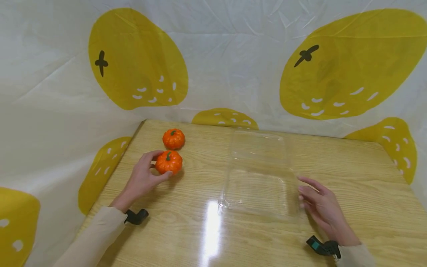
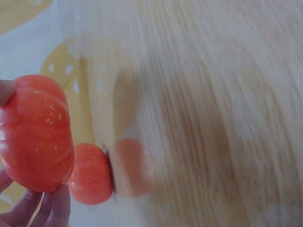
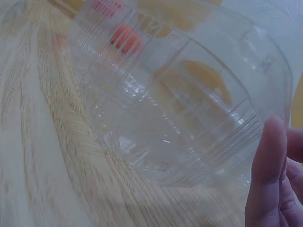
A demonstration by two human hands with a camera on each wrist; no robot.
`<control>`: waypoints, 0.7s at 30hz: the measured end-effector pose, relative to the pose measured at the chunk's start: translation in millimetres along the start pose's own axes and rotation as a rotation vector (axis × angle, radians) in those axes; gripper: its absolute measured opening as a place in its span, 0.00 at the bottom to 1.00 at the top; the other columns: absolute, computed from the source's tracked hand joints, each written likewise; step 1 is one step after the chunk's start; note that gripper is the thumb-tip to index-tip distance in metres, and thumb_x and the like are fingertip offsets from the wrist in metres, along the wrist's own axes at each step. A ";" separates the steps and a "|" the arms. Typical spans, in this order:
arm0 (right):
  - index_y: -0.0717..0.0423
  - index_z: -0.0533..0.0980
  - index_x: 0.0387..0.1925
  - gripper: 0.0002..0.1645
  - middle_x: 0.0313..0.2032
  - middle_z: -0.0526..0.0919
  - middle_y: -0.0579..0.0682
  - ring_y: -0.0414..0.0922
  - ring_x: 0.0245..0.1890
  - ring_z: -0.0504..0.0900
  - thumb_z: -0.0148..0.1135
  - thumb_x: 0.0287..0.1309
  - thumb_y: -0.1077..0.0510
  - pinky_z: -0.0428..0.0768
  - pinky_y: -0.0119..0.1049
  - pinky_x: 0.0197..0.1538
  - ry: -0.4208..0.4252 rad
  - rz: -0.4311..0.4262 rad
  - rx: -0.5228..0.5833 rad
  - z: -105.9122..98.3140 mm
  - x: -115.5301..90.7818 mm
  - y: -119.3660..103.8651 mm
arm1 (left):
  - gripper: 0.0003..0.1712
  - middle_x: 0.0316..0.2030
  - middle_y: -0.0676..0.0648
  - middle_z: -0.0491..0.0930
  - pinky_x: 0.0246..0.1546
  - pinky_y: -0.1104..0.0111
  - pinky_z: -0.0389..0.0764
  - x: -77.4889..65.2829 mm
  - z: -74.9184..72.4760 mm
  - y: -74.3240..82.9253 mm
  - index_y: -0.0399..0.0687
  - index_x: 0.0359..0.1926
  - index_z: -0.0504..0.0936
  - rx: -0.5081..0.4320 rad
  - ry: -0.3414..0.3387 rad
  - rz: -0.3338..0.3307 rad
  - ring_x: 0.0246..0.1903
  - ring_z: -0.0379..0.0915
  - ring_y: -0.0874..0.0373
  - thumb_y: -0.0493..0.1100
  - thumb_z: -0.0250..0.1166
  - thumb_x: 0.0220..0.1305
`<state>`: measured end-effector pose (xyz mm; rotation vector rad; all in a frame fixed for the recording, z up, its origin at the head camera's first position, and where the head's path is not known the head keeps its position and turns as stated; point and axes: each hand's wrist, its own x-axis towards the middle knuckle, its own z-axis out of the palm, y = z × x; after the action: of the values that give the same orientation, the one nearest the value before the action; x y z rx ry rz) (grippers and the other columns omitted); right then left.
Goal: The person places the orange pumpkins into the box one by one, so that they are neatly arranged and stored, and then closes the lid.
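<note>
My left hand grips a small orange pumpkin with a green stem, thumb on the near side and fingers around the far side. In the left wrist view this pumpkin is held above the wood surface. Behind it a second orange pumpkin rests near the table's far left. My right hand is at the right edge of a clear plastic container that lies with its lid folded open to the back. In the right wrist view the thumb and fingers pinch the container's rim.
The wood-grain table carries a bright light reflection in front of the container. A pale sheet printed with big yellow fruits hangs behind and along the sides. Black wrist mounts are strapped at both cuffs.
</note>
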<state>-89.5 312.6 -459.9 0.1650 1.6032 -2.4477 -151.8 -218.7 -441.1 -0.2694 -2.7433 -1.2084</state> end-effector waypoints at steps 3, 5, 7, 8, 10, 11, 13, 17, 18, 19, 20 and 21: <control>0.47 0.83 0.59 0.21 0.32 0.89 0.43 0.36 0.29 0.86 0.54 0.74 0.68 0.86 0.28 0.28 -0.023 -0.009 0.022 3.9 3.3 2.6 | 0.42 0.62 0.39 0.74 0.56 0.48 0.83 0.6 1.7 4.5 0.41 0.70 0.70 0.006 -0.006 0.009 0.59 0.73 0.45 0.46 0.78 0.58; 0.47 0.83 0.58 0.21 0.33 0.89 0.43 0.36 0.29 0.86 0.54 0.74 0.68 0.86 0.28 0.28 -0.034 -0.013 0.029 5.6 5.5 4.0 | 0.43 0.62 0.39 0.74 0.56 0.47 0.83 1.1 2.7 7.8 0.42 0.70 0.70 0.009 -0.009 0.015 0.59 0.74 0.44 0.47 0.78 0.57; 0.46 0.83 0.58 0.21 0.33 0.89 0.42 0.36 0.29 0.86 0.54 0.74 0.68 0.86 0.28 0.29 -0.039 -0.010 0.027 6.9 7.1 5.0 | 0.43 0.62 0.39 0.74 0.56 0.47 0.83 1.7 3.7 11.2 0.43 0.70 0.70 0.009 -0.012 0.018 0.58 0.74 0.44 0.47 0.78 0.57; 0.45 0.83 0.57 0.21 0.32 0.89 0.42 0.36 0.29 0.86 0.54 0.74 0.68 0.86 0.28 0.29 -0.040 -0.008 0.021 7.4 8.0 5.4 | 0.43 0.62 0.39 0.74 0.56 0.46 0.84 2.0 4.2 12.9 0.43 0.70 0.70 0.007 -0.012 0.022 0.58 0.74 0.44 0.46 0.78 0.57; 0.45 0.83 0.57 0.21 0.32 0.89 0.42 0.35 0.29 0.87 0.54 0.74 0.68 0.86 0.28 0.29 -0.039 -0.002 0.010 8.7 9.8 6.0 | 0.43 0.62 0.39 0.74 0.56 0.47 0.84 2.3 5.4 16.4 0.44 0.70 0.70 0.008 -0.010 0.033 0.59 0.75 0.43 0.46 0.78 0.56; 0.45 0.83 0.57 0.20 0.32 0.89 0.42 0.35 0.29 0.87 0.55 0.74 0.67 0.86 0.28 0.29 -0.038 0.001 0.008 9.4 10.7 6.3 | 0.43 0.62 0.39 0.74 0.56 0.47 0.84 2.4 6.0 18.2 0.43 0.70 0.70 0.008 -0.009 0.040 0.59 0.75 0.43 0.45 0.79 0.55; 0.45 0.82 0.57 0.20 0.32 0.88 0.42 0.35 0.29 0.86 0.55 0.74 0.67 0.86 0.28 0.29 -0.039 0.005 0.001 10.8 12.6 6.9 | 0.43 0.62 0.39 0.74 0.55 0.48 0.85 2.6 7.2 21.8 0.43 0.69 0.71 0.009 -0.007 0.058 0.59 0.75 0.44 0.44 0.79 0.55; 0.45 0.82 0.56 0.19 0.32 0.88 0.41 0.35 0.28 0.86 0.56 0.74 0.67 0.86 0.28 0.29 -0.043 0.009 -0.002 14.0 17.2 8.5 | 0.43 0.61 0.39 0.75 0.54 0.50 0.86 3.3 10.0 29.1 0.41 0.68 0.72 0.014 -0.006 0.095 0.59 0.74 0.45 0.43 0.80 0.54; 0.45 0.82 0.56 0.19 0.32 0.88 0.41 0.35 0.28 0.86 0.56 0.74 0.67 0.85 0.28 0.29 -0.045 0.010 -0.004 14.9 18.3 9.0 | 0.43 0.61 0.39 0.75 0.54 0.51 0.86 3.6 10.8 30.7 0.41 0.68 0.72 0.018 -0.008 0.101 0.59 0.75 0.46 0.43 0.80 0.53; 0.45 0.82 0.56 0.18 0.32 0.88 0.41 0.35 0.28 0.86 0.56 0.74 0.66 0.85 0.28 0.29 -0.047 0.011 -0.005 15.7 19.5 9.3 | 0.42 0.61 0.40 0.75 0.53 0.51 0.86 3.9 11.7 32.0 0.41 0.68 0.72 0.020 -0.010 0.107 0.59 0.75 0.46 0.44 0.80 0.53; 0.45 0.82 0.56 0.18 0.32 0.88 0.41 0.35 0.28 0.86 0.57 0.74 0.66 0.85 0.28 0.29 -0.048 0.013 -0.008 16.6 20.5 9.7 | 0.42 0.60 0.40 0.75 0.53 0.51 0.86 4.1 12.5 33.2 0.42 0.67 0.72 0.020 -0.013 0.112 0.59 0.75 0.46 0.44 0.80 0.53; 0.45 0.82 0.56 0.18 0.32 0.88 0.41 0.35 0.28 0.85 0.57 0.74 0.66 0.85 0.28 0.29 -0.050 0.016 -0.012 17.5 21.4 10.0 | 0.42 0.60 0.40 0.75 0.53 0.51 0.86 4.4 13.3 34.3 0.42 0.67 0.72 0.019 -0.017 0.115 0.59 0.75 0.46 0.44 0.80 0.53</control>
<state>-107.5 290.2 -466.2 0.1127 1.5888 -2.4106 -149.3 -185.7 -424.6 -0.4307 -2.7103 -1.1555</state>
